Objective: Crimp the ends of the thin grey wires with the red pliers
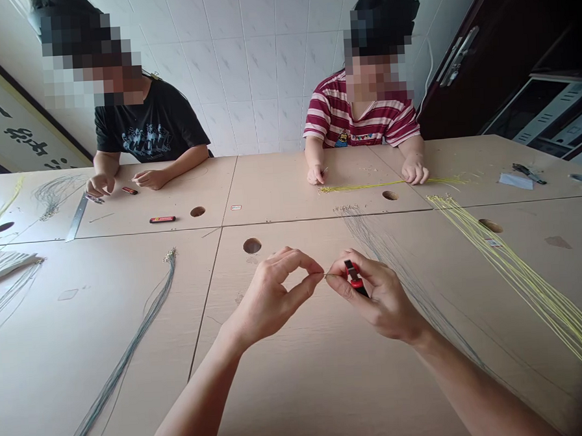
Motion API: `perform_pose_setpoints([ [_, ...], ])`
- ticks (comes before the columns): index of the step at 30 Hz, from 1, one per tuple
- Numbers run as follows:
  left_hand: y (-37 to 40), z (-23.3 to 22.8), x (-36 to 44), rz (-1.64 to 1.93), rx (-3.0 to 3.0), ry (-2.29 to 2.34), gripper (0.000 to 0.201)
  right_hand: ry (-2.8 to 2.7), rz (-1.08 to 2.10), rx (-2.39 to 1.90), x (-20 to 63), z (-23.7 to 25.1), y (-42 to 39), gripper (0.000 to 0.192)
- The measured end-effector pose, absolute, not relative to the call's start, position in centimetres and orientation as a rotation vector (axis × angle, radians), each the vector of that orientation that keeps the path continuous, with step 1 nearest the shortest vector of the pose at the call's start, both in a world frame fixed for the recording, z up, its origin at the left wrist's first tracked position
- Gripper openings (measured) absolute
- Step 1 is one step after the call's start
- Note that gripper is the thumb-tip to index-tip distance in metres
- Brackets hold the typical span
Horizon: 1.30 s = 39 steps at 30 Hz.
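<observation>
My left hand [273, 294] is raised over the middle of the table, thumb and index fingertip pinched together. What lies in that pinch is too small to name. Fingertip to fingertip beside it, my right hand [377, 295] pinches the same tiny spot. Tucked in the right palm and fingers is a red-and-black lighter [355, 281] with a metal top. Grey cords [396, 271] with small pale ends run across the table behind and beside my right hand. A bundle of grey-green cords [145, 326] lies left of my left arm.
Yellow cords [513, 265] stretch along the right side. Across the table sit two people, one handling a yellow strand [367, 186]. A red lighter [162, 219], a metal ruler [77, 217], and a dark-handled tool [529, 173] lie farther off. Round holes [252, 246] pierce the tabletop.
</observation>
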<state>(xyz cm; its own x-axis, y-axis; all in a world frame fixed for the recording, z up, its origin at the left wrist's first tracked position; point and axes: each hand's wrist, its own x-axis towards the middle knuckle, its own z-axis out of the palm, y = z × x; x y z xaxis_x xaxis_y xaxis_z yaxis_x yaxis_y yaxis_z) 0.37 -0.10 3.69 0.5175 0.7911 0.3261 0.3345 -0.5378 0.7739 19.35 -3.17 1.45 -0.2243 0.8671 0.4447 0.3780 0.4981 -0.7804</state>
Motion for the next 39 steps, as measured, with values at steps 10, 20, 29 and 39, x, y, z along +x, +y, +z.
perform_pose_setpoints([
  [10, -0.1, 3.8, 0.6, 0.845, 2.146, 0.946, 0.015, -1.944, 0.408, -1.021, 19.3, 1.1, -2.7, 0.014],
  [20, 0.0, 4.0, 0.3, 0.7, 1.925, 0.969, 0.016, -2.163, -0.1, -0.866, 19.9, 1.1, -2.2, 0.024],
  [29, 0.8, 3.1, 0.3, 0.63, 1.641, 0.889, 0.018, -2.249, -0.431, -0.773, 20.4, 0.8, -1.7, 0.019],
  [39, 0.4, 4.0, -0.2, 0.833, 1.867, 1.043, 0.007, -2.009, 0.33, -0.943, 20.3, 0.4, -2.0, 0.015],
])
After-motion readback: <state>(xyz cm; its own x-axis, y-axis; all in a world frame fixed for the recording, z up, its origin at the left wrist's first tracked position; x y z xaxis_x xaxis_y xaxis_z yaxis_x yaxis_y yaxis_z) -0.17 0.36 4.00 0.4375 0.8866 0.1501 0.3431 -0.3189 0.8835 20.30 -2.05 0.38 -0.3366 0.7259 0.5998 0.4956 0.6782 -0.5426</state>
